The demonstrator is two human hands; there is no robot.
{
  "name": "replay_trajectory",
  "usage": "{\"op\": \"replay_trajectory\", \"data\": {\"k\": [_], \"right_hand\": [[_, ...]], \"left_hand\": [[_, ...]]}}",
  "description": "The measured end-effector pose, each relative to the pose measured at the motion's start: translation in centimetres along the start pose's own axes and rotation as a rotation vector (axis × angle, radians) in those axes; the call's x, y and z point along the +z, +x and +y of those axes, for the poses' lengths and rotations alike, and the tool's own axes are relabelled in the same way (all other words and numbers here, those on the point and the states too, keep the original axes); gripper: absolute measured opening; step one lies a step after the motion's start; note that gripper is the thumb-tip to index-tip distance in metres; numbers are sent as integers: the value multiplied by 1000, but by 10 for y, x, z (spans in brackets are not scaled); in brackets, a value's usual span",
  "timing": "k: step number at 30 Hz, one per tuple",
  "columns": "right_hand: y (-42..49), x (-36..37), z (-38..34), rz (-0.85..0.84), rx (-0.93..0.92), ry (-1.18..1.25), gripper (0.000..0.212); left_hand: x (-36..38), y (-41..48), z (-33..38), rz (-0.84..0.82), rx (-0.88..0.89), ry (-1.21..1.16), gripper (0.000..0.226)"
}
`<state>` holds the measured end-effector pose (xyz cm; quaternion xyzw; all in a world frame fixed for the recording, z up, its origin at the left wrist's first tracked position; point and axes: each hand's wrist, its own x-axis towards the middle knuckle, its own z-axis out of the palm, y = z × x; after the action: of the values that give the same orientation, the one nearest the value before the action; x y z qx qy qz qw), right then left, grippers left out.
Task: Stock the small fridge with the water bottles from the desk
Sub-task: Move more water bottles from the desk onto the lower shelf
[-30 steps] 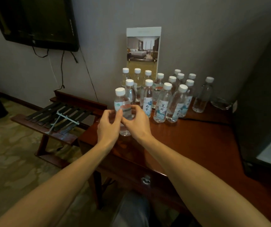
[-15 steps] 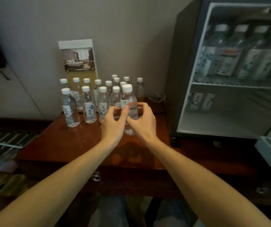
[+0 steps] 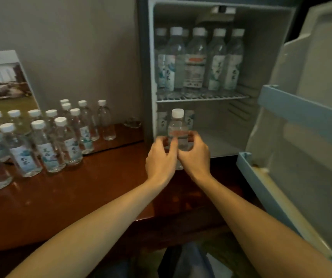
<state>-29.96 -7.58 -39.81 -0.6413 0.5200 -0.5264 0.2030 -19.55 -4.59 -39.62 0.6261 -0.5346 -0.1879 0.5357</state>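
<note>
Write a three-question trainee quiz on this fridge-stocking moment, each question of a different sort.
1. True or false: the fridge door stands open.
2. The carried bottle is gripped by: A left hand only; B right hand only; C both hands.
3. Fill in: the remaining bottles stand on the ____.
Key: 1 true; 2 C; 3 desk.

Plain grey wall [image 3: 80, 47], glossy reddish wooden desk [image 3: 70, 197]
</note>
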Motion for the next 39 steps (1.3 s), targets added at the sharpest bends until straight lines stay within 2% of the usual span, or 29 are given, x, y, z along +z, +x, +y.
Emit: {"op": "replay_trajectory", "data": {"k": [5,10,13,18,23,30,39], "right_hand": [[30,-18,30,54,56,-40,34],[60,-18,45,85,165,-92,24],[81,-16,54,78,198,-101,19],[114,-21,71,81,184,-67,25],[146,-17,85,88,181,-90,28],[184,-2,86,38,177,-198,36],[189,4,92,-60,227,-216,31]], "left_hand": [[55,22,5,-84,-6,-47,49],[89,50,8,-114,-29,-96,46],[105,64,7,-164,45,-126,46],[134,88,-3,-212,91,-150,56],[148,114,-1,-240,39,-211,33],[150,136,-5,-228,-7,-179,40],[144,133,-9,-258,8,-167,42]]}}
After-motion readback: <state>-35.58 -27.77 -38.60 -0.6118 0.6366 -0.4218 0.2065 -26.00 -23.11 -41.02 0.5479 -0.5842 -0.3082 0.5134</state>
